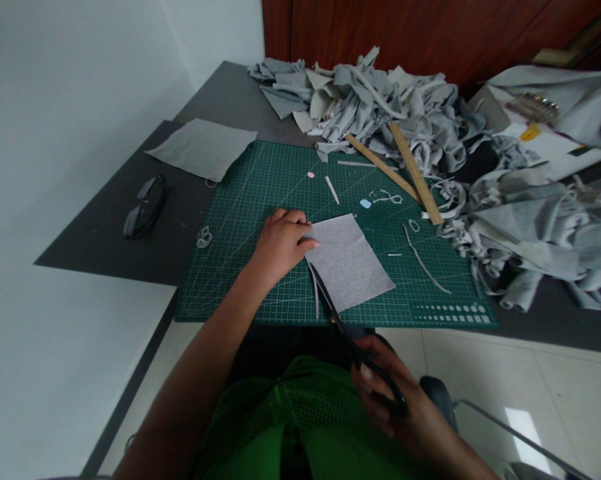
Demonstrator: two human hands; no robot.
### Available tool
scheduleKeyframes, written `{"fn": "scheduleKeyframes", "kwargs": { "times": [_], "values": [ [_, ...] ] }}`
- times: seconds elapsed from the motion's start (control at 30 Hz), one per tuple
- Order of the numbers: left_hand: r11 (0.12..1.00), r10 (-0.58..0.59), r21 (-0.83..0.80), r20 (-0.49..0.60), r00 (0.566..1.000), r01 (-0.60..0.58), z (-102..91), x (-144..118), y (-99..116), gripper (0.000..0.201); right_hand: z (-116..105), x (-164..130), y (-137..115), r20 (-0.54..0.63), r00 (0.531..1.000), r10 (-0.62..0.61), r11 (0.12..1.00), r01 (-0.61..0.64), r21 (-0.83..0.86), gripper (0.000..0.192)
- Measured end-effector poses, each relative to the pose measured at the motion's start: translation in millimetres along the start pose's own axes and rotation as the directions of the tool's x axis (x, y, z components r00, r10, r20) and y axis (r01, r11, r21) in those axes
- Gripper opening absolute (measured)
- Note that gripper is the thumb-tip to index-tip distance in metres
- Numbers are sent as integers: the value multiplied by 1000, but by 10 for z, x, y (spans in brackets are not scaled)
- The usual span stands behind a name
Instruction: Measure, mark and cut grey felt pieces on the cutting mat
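Note:
A square piece of grey fabric (350,260) lies on the green cutting mat (240,280). My left hand (286,241) grips its upper left corner, thumb on top and fingers curled at the edge. In my right hand (387,377) is a pair of black-handled scissors (335,317), held at the mat's front edge. Their blades lie along the fabric's left side, pointing away from me. A narrow strip of fabric (315,293) hangs along that side, left of the blades. Whether the strip is still joined at its top is hard to see.
Two wooden rulers (415,173) lie at the mat's back right, against a heap of grey fabric scraps (360,100). More scraps (545,227) cover the right side. A grey fabric sheet (205,148) and eyeglasses (145,207) rest on the left. Thin offcuts (425,260) are scattered about.

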State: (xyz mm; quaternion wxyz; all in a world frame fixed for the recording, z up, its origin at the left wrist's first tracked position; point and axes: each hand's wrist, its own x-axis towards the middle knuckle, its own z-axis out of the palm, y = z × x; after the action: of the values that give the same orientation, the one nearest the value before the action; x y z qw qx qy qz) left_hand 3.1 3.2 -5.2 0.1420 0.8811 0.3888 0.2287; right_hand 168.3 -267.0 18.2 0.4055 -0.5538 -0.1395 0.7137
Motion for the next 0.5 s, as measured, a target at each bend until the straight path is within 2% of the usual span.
{"fn": "scheduleKeyframes", "kwargs": {
  "times": [0.3,0.5],
  "values": [
    [1000,-14,-12,18,1000,15,-17,0,19,15,-17,54,10,12,1000,2,999,-2,43,53],
    [994,60,-87,-23,998,-62,0,0,-85,11,10,25,-25,18,1000,18,1000,-18,2,58]
  ]
}}
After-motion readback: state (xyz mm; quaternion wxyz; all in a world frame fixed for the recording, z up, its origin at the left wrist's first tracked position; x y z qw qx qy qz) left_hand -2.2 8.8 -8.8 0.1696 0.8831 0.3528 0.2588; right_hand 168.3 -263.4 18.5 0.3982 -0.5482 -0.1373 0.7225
